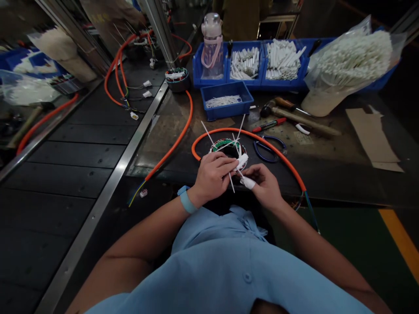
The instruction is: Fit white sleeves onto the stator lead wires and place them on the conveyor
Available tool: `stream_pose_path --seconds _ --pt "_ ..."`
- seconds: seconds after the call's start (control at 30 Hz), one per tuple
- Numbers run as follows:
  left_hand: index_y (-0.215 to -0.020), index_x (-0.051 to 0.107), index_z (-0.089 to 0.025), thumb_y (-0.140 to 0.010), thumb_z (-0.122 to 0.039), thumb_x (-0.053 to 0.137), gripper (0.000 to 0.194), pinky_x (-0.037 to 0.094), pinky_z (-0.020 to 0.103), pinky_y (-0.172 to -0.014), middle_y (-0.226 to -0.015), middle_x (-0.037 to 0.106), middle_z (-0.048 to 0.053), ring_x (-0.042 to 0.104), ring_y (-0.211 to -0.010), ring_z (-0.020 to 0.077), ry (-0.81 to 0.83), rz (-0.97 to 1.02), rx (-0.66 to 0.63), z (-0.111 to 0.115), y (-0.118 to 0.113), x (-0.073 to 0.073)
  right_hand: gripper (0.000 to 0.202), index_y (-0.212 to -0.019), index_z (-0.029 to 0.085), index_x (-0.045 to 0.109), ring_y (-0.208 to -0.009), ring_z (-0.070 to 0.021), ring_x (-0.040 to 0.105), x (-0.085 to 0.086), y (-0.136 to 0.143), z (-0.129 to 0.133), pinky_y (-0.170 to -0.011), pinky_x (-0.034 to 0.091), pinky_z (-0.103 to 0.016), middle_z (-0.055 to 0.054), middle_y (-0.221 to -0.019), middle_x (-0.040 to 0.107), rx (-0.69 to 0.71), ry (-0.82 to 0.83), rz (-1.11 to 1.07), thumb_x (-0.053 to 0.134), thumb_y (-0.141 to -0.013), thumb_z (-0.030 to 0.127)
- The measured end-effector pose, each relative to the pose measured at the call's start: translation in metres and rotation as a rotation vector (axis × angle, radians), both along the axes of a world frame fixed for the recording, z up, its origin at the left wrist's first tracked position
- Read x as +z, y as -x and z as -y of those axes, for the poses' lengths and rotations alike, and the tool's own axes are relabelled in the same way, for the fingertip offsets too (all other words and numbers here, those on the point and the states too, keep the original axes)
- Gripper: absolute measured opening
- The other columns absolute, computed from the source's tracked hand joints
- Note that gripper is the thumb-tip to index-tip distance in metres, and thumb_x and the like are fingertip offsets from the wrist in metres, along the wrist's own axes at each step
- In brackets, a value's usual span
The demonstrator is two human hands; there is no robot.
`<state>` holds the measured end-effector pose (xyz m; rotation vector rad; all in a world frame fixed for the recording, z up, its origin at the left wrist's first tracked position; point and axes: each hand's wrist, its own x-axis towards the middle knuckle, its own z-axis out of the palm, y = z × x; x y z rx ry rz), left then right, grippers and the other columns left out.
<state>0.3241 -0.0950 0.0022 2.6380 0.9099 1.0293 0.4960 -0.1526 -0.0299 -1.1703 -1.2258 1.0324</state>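
A ring-shaped motor stator (225, 145) with green and red windings lies at the table's front edge, several white cable ties (241, 126) sticking up from it. My left hand (214, 174) is closed on the stator's near left side, its fingers reaching to a white sleeve piece (242, 161) on the rim. At the near right side, my right hand (264, 185) is pinched around a cable tie, with white wrapping on the thumb. An orange cable (248, 131) loops behind the stator and runs down to the right.
Blue scissors-like pliers (270, 148), a red marker (269, 125) and a hammer (304, 122) lie behind my right hand. Blue bins (229, 114) hold white ties and tubes. A second stator (177, 80) with orange cable stands left, beside the conveyor (81, 161). A bottle (212, 48) stands behind.
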Motion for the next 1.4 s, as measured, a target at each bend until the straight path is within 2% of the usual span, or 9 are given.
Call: stream_pose_path --seconds 0.13,0.23,0.4,0.57,0.73,0.9,1.2,1.3,1.4 --pt "-0.108 0.066 -0.022 -0.086 -0.024 0.055 0.025 0.041 0.041 -0.091 -0.105 0.069 0.003 0.053 -0.102 0.0205 0.058 -0.029 0.01 0.0 0.0 0.001 0.03 -0.076 0.021 0.049 -0.063 -0.0129 0.057 0.004 0.008 -0.014 -0.059 0.047 -0.026 0.003 -0.069 0.058 -0.088 0.05 0.042 0.073 -0.065 0.034" --pt "-0.109 0.066 -0.023 -0.086 -0.024 0.053 0.026 0.041 0.042 -0.092 -0.105 0.069 0.004 0.053 -0.102 0.0211 0.096 -0.042 0.024 0.001 0.0 0.002 0.023 -0.076 0.021 0.048 -0.058 -0.0121 0.052 0.012 0.007 -0.017 -0.053 0.041 -0.025 0.003 -0.066 0.056 -0.115 0.011 0.273 0.065 -0.073 0.037" --pt "-0.112 0.063 -0.02 -0.083 -0.021 0.053 0.031 0.037 0.043 -0.095 -0.109 0.066 0.006 0.051 -0.105 0.0226 0.109 -0.133 0.027 0.003 0.0 0.011 0.019 -0.076 0.019 0.057 -0.074 -0.0177 0.048 0.037 -0.006 -0.013 -0.062 0.03 -0.032 -0.006 -0.075 0.059 -0.018 -0.436 1.22 0.048 -0.088 0.03" --pt "-0.096 0.066 -0.017 -0.082 -0.028 0.055 0.021 0.033 0.046 -0.097 -0.092 0.067 0.008 0.052 -0.101 0.0248 0.167 -0.324 0.036 -0.005 0.001 0.021 0.028 -0.067 0.019 0.058 -0.068 -0.0186 0.039 0.058 -0.01 -0.041 -0.06 0.021 -0.035 -0.005 -0.063 0.053 0.097 -0.799 1.525 0.041 -0.09 0.022" --pt "-0.09 0.066 -0.017 -0.086 -0.032 0.051 0.022 0.036 0.042 -0.093 -0.09 0.065 0.008 0.055 -0.095 0.0226 0.155 -0.383 -0.024 -0.014 0.004 0.023 0.023 -0.067 0.017 0.06 -0.075 -0.0196 0.045 0.062 -0.011 -0.084 -0.065 0.026 -0.033 -0.007 -0.07 0.057 0.167 -0.603 1.482 0.045 -0.085 0.02" --pt "-0.093 0.063 -0.014 -0.085 -0.038 0.051 0.028 0.033 0.045 -0.097 -0.086 0.065 0.009 0.056 -0.09 0.0234 0.074 -0.418 -0.001 -0.009 0.003 0.02 0.018 -0.09 0.017 0.062 -0.078 -0.0159 0.051 0.064 -0.019 -0.072 -0.066 0.033 -0.028 -0.005 -0.087 0.06 0.342 -0.401 1.097 0.045 -0.087 0.023" --pt "-0.081 0.064 -0.019 -0.084 -0.045 0.051 0.029 0.035 0.041 -0.096 -0.08 0.067 0.005 0.06 -0.083 0.0203 0.047 -0.274 -0.036 -0.019 0.001 0.004 0.012 -0.069 0.016 0.062 -0.073 -0.019 0.046 0.058 0.004 -0.088 -0.065 0.028 -0.033 -0.007 -0.073 0.061 0.389 -0.361 1.48 0.053 -0.078 0.017" --pt "-0.08 0.065 -0.018 -0.085 -0.046 0.051 0.032 0.036 0.04 -0.096 -0.081 0.067 0.006 0.06 -0.084 0.0204 0.049 -0.296 -0.075 -0.024 0.004 0.008 0.014 -0.067 0.016 0.062 -0.074 -0.019 0.048 0.055 0.005 -0.093 -0.065 0.031 -0.032 -0.007 -0.072 0.061 0.373 -0.321 1.436 0.052 -0.077 0.015" --pt "-0.081 0.065 -0.018 -0.082 -0.045 0.057 0.029 0.034 0.043 -0.098 -0.081 0.067 0.005 0.061 -0.086 0.0209 0.087 -0.353 -0.139 -0.027 0.011 0.017 0.018 -0.076 0.016 0.064 -0.081 -0.0188 0.053 0.052 -0.008 -0.084 -0.072 0.038 -0.03 -0.007 -0.081 0.063 0.313 -0.322 1.162 0.047 -0.083 0.019"
